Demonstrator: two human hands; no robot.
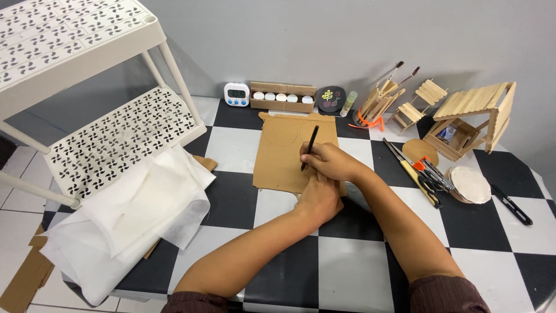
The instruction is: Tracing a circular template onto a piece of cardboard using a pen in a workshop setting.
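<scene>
Cardboard sheet [282, 156] lies flat on the checkered worktop [347, 261], centre, far half. Faint circle outlines near its top edge, hard to make out. Its lower right corner is hidden under the hands.

Right hand [333, 162] is closed round a black pen [310, 146]; the tip meets the cardboard by the fingers, the exact contact point is masked. Left hand [318, 197] rests palm down at the sheet's near edge, just under the right hand and touching it. Fingers tucked beneath, so can't tell whether they're spread or curled, or whether anything is under them.

Left of the sheet: stack of white paper [133, 214] hanging over the worktop edge, brown scraps poking out below. Behind it a white perforated rack [116, 136], top cut off by the frame.

Back row: timer [236, 94], cardboard tray of small round pots [282, 97], dark painted disc [330, 98], small bottle [348, 103], stick holder with brushes [379, 101].

Right: stick chair [418, 105], stick house [475, 119], cardboard disc [419, 150], scissors and cutter [423, 174] in a heap, individual tools hard to separate, pale round discs [470, 184], black tool [511, 204].
</scene>
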